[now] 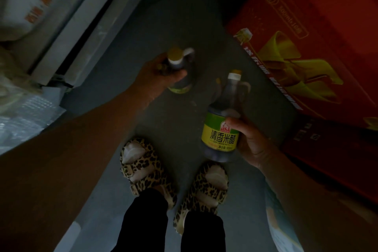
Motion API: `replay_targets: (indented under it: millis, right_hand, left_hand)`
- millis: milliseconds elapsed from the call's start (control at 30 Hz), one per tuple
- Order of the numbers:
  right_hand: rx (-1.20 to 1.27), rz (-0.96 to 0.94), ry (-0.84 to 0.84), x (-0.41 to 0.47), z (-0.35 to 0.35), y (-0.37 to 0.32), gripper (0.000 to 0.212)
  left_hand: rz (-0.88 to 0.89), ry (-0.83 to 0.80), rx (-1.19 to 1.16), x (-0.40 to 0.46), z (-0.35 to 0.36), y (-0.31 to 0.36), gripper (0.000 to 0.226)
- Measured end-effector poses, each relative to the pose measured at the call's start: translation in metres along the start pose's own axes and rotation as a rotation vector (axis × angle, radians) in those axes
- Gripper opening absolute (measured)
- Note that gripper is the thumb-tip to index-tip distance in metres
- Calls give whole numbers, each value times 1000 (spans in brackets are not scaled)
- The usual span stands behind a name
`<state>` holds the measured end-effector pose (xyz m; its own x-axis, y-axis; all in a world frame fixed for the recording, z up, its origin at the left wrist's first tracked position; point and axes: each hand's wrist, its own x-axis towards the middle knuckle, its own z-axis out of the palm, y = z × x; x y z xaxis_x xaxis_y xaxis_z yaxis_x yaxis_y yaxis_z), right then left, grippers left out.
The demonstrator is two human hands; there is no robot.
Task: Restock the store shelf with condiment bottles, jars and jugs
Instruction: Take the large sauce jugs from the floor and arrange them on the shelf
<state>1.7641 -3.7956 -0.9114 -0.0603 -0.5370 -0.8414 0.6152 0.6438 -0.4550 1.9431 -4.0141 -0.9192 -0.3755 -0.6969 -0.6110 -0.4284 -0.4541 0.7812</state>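
I look straight down at a dim grey floor. My left hand [157,75] grips a dark vinegar bottle [181,63] with a yellow cap and a small handle, held out ahead of me. My right hand [249,141] holds a second dark bottle [224,122] of the same kind by its lower body; its green and yellow label faces up and its white-collared cap points away from me. Both bottles hang above the floor, a little apart from each other.
The white metal base of a shelf [81,26] runs along the left, with plastic-wrapped goods [22,112] beside it. A large red carton [306,51] with yellow print stands at the right. My feet in leopard-print sandals [143,170] stand on the grey floor [180,16] between them.
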Motion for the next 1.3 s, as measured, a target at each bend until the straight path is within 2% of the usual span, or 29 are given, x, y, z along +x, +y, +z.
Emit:
replay_targets:
  millis: [100, 200, 267, 400, 500, 600, 633, 700, 800, 900, 1000, 1067, 1133, 1167, 1233, 1300]
  right_hand:
    - [-1, -9, 9, -7, 7, -3, 55]
    - [21, -8, 14, -22, 16, -8, 70]
    - [43, 7, 22, -36, 25, -13, 73]
    - [63, 64, 20, -76, 46, -39, 62]
    - [75, 92, 47, -114, 67, -70, 56]
    - [83, 90, 56, -154, 90, -107, 82]
    - [90, 83, 56, -171, 99, -121, 80]
    - [112, 68, 61, -203, 114, -151, 56]
    - [120, -12, 63, -259, 140, -200, 35]
    - [73, -108, 60, -320, 165, -250, 43]
    - [41, -202, 47, -378, 189, -304, 54]
    - [11, -304, 12, -416, 209, -344, 51]
    - [-10, -401, -40, -451, 227, -382, 43]
    - [-31, -457, -61, -467, 236, -401, 46]
    - [-82, -556, -87, -496, 255, -436, 72]
    - [-118, -675, -145, -522, 273, -470, 90]
  left_hand:
    - [-99, 36, -101, 1, -8, 10, 47]
    - [-175, -13, -74, -17, -15, 21, 40]
    - [-245, -56, -64, -34, -19, 33, 38]
    - [-328, -98, -44, -70, -30, 76, 7]
    - [-340, -102, -21, -99, -39, 122, 8]
    - [-349, -85, -34, -132, -50, 179, 22]
    - [-352, -79, -36, -143, -53, 199, 25]
    - [-345, -83, -43, -167, -61, 239, 21]
    - [-282, -131, -34, -205, -75, 308, 23]
    - [-190, -155, -21, -249, -87, 386, 36]
    - [-70, -132, 6, -290, -98, 466, 25]
    - [26, -121, 36, -313, -107, 522, 14]
    - [116, -124, 67, -338, -117, 580, 14]
    - [155, -124, 72, -352, -123, 609, 22]
    - [238, -113, 93, -376, -136, 661, 35]
    - [341, -88, 110, -401, -148, 708, 15]
